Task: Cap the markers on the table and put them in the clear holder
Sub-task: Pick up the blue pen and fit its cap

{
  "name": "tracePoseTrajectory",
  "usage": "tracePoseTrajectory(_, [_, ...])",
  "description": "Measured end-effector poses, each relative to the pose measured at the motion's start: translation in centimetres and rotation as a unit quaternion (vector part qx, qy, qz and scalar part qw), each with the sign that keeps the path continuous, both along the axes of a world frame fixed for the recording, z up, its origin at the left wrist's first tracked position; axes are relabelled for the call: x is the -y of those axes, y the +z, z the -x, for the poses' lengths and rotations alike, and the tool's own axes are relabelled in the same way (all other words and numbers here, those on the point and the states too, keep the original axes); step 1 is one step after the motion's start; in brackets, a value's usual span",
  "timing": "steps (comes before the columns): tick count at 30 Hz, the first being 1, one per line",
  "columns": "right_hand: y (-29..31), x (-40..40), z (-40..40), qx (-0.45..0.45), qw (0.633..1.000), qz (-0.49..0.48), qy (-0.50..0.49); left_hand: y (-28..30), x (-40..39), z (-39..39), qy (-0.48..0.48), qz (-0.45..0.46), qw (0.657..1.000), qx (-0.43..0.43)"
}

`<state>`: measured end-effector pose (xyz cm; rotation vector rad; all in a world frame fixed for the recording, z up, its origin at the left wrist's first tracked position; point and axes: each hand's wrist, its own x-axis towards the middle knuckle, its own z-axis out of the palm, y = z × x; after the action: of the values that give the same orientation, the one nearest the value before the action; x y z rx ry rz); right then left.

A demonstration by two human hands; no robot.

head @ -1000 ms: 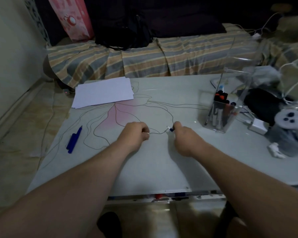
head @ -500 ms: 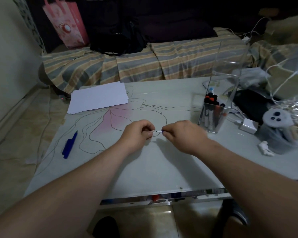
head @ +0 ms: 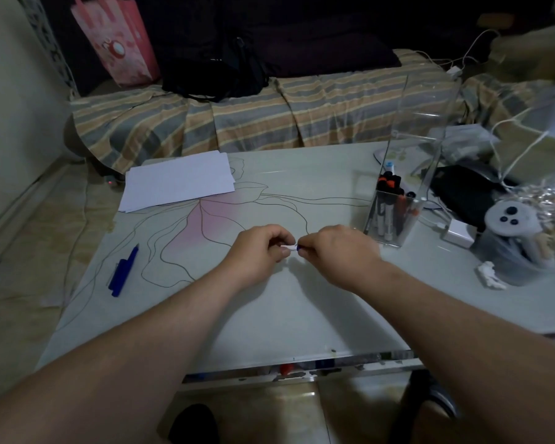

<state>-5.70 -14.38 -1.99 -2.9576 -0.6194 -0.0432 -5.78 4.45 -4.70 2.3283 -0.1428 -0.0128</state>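
Note:
Both hands meet over the middle of the table (head: 269, 309). My left hand (head: 259, 248) pinches the white end of a small marker (head: 288, 248). My right hand (head: 340, 251) pinches its blue cap end (head: 298, 248), pressed against the white part. Most of the marker is hidden inside my fingers. A blue marker (head: 124, 270) lies alone near the table's left edge. The clear holder (head: 390, 238) stands just right of my right hand, with several capped markers (head: 388, 203) upright in it.
A stack of white paper (head: 177, 181) lies at the back left. Right of the holder are a white charger (head: 458, 232), a black pouch (head: 465, 193), a grey controller (head: 510, 219), plastic bags and cords. A striped bed (head: 253, 120) runs behind the table.
My hands have come together above the table, and the gap between the white part and the blue part has closed. The view has shifted slightly to the right.

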Motion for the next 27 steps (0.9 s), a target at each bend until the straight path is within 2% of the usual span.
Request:
tracePoseTrajectory(2, [0.2,-0.3,0.1,0.014,1.0,0.002,0.006,0.1,0.2,0.0,-0.01,-0.008,1.0,0.006])
tracePoseTrajectory(5, [0.3,-0.8,0.3,0.055,0.998,0.022,0.029,0.4,0.2,0.1,-0.029,-0.068,0.997,0.01])
tracePoseTrajectory(11, [-0.8,-1.6,0.9,0.044,0.997,0.041,0.043,0.5,-0.2,0.2,-0.013,-0.065,0.997,-0.028])
tracePoseTrajectory(17, [-0.8,-1.7,1.3,0.026,0.999,-0.006,0.028,1.7,-0.4,0.3,-0.036,-0.057,0.997,-0.042])
tracePoseTrajectory(22, [-0.1,-0.5,0.5,0.006,0.998,-0.039,0.05,2.8,0.9,0.6,-0.033,-0.092,0.995,-0.038])
tracePoseTrajectory(25, [1.5,0.8,0.2,-0.015,0.994,-0.078,0.073,3.7,2.7,0.6,0.021,-0.024,0.999,-0.005])
tracePoseTrajectory(27, [3.4,1.9,-0.2,-0.009,0.986,-0.153,0.066,4.6,4.1,0.3,0.038,0.114,0.993,0.01])
